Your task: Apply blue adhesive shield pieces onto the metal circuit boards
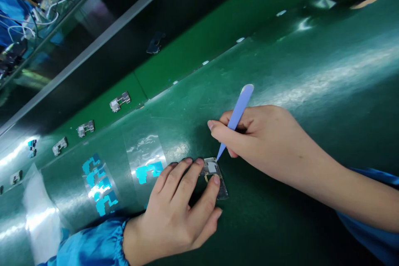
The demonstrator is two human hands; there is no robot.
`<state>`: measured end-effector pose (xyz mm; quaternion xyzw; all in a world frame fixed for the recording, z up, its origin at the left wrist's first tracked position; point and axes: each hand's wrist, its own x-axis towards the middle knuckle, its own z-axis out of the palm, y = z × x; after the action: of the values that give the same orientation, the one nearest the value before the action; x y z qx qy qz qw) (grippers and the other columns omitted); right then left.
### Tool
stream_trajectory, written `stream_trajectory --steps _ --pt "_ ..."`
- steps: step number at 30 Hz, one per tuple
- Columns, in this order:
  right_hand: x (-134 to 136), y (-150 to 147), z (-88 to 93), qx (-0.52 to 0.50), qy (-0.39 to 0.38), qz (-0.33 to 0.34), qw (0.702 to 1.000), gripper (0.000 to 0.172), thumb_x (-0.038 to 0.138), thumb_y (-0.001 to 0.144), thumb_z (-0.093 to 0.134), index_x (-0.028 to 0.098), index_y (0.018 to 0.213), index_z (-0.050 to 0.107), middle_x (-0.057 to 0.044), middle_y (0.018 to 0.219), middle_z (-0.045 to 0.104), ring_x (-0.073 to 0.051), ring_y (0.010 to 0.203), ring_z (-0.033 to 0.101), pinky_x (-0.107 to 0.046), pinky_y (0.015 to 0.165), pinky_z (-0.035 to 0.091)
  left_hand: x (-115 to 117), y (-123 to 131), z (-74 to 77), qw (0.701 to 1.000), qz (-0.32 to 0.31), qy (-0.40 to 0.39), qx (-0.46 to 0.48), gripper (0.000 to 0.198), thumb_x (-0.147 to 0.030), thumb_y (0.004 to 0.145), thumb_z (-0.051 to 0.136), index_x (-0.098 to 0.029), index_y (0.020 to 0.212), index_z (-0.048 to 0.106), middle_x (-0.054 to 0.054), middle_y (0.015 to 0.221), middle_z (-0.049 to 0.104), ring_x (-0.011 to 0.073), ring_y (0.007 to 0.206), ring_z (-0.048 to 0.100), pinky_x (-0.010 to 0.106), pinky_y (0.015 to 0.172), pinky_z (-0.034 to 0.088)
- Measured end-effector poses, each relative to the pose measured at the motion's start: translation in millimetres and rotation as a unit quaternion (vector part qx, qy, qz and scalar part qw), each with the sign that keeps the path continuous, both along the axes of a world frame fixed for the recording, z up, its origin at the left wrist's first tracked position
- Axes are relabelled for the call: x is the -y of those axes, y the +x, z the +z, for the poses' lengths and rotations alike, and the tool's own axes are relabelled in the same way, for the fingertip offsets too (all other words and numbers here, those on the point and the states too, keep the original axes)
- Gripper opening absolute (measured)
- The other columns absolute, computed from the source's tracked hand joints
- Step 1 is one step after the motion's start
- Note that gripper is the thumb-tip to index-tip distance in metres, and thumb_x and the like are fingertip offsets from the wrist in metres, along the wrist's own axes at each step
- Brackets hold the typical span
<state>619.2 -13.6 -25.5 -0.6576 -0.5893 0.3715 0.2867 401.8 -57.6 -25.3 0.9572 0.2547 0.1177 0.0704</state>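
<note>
A small circuit board (222, 191) with a pale square patch lies on the green work surface. My left hand (177, 212) holds it at its left side, fingertips on its upper edge and thumb across its middle, hiding part of it. Between the thumb and fingers of my right hand (262, 137) is a pair of blue-violet tweezers (239, 110). Their tip points down at the upper right corner of the board; whether it touches cannot be made out. Just left of my left hand, a clear film sheet carries bright blue cut-out stickers (149, 171).
Further left are a strip of blue stickers (99, 185) and a crumpled clear film (42, 212). Several circuit boards, one of them here (120, 101), lie along a green belt (177, 62) beyond the work surface. A metal rail (115, 29) runs behind it; cables (46, 12) hang at upper left.
</note>
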Motion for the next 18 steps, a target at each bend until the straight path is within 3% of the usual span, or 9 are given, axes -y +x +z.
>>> stream_trajectory --steps 6,13,18 --pt "-2.4 3.6 1.4 -0.064 -0.019 -0.012 0.998 0.054 0.023 0.09 0.061 0.021 0.038 0.046 0.005 0.036 0.043 -0.008 0.032 0.038 -0.028 0.036 0.025 1.8 -1.5 -1.2 1.0 0.002 0.003 0.002 0.045 -0.033 0.091 0.061 -0.011 0.131 0.067 0.023 0.133 0.062 0.0379 0.126 0.056 0.053 0.094 0.056" --pt "-2.4 0.0 0.0 -0.058 -0.013 0.006 0.998 0.053 0.024 0.09 0.062 0.021 0.039 0.047 0.004 0.037 0.047 -0.009 0.035 0.042 -0.027 0.039 0.028 1.8 -1.1 -1.7 1.0 0.002 0.018 0.001 0.045 -0.033 0.09 0.062 -0.01 0.128 0.067 0.025 0.133 0.064 0.0384 0.124 0.059 0.052 0.092 0.056" --pt "3.8 0.5 3.0 -0.093 0.047 -0.026 0.994 0.054 0.034 0.093 0.063 0.021 0.043 0.05 0.004 0.039 0.05 -0.009 0.037 0.047 -0.025 0.041 0.033 2.2 -0.5 -2.9 0.999 0.026 0.01 0.035 0.043 -0.042 0.091 0.063 -0.005 0.113 0.068 0.026 0.133 0.065 0.0389 0.125 0.059 0.053 0.099 0.053"
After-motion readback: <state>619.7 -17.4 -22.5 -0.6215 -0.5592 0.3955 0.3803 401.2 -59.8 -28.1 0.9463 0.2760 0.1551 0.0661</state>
